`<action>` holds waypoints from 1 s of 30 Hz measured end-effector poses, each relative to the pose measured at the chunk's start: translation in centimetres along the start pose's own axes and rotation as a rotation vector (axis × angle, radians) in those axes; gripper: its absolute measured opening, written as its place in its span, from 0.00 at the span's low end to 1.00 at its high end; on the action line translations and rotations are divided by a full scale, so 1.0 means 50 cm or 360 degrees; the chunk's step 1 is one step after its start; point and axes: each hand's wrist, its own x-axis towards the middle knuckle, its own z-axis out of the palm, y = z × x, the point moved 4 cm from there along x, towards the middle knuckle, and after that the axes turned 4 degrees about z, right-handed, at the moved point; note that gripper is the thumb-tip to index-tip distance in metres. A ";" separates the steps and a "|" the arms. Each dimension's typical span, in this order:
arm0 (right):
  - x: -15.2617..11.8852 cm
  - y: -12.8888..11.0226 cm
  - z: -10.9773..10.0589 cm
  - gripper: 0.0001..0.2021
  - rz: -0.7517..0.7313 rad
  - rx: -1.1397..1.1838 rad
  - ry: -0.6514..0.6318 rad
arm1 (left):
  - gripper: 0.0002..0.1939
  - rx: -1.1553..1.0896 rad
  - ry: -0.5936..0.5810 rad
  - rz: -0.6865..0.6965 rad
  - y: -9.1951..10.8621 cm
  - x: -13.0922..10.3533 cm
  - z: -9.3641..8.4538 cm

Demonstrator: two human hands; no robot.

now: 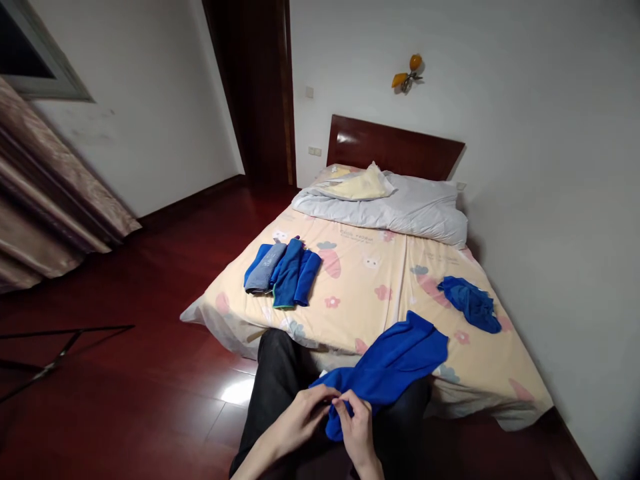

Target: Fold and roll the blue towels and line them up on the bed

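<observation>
The left hand [313, 412] and the right hand [356, 421] are close together, and both have a grip on the near end of a blue cloth [387, 367]. The fingers are bent and pinch the cloth between the two hands. The blue cloth lies over the person's legs [275, 380], and its far end rests on the near edge of the bed [365, 287]. It is long and has some folds in it. The legs wear black pants. On the left part of the bed is a group of rolled cloths [287, 273]. They sit side by side, some blue and one gray. One of the blue ones has a green edge at its near end. On the right part of the bed is a crumpled blue cloth [470, 303], well apart from the rolled ones. The bed sheet is pale yellow with pink carrots, pink flowers and bunny faces. A light gray blanket [415, 203] lies bunched up at the far end, just in front of the dark red-brown headboard [393, 147]. The floor [175, 287] is dark red and shiny.
</observation>
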 end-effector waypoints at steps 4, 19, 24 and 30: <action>0.008 0.003 -0.045 0.12 -0.0112 -0.0079 -0.0099 | 0.15 0.0048 -0.0011 -0.0015 -0.001 0.006 0.006; 0.024 -0.053 -0.032 0.06 -0.0062 0.0088 -0.0127 | 0.07 0.0225 0.0237 0.0132 0.024 0.030 -0.036; 0.028 -0.015 -0.061 0.07 0.0082 0.0195 0.0220 | 0.12 0.0343 0.0173 0.0096 0.018 0.034 -0.058; 0.035 -0.009 -0.106 0.07 -0.0001 0.0131 0.0581 | 0.13 0.0533 0.0313 0.0232 0.037 0.070 -0.090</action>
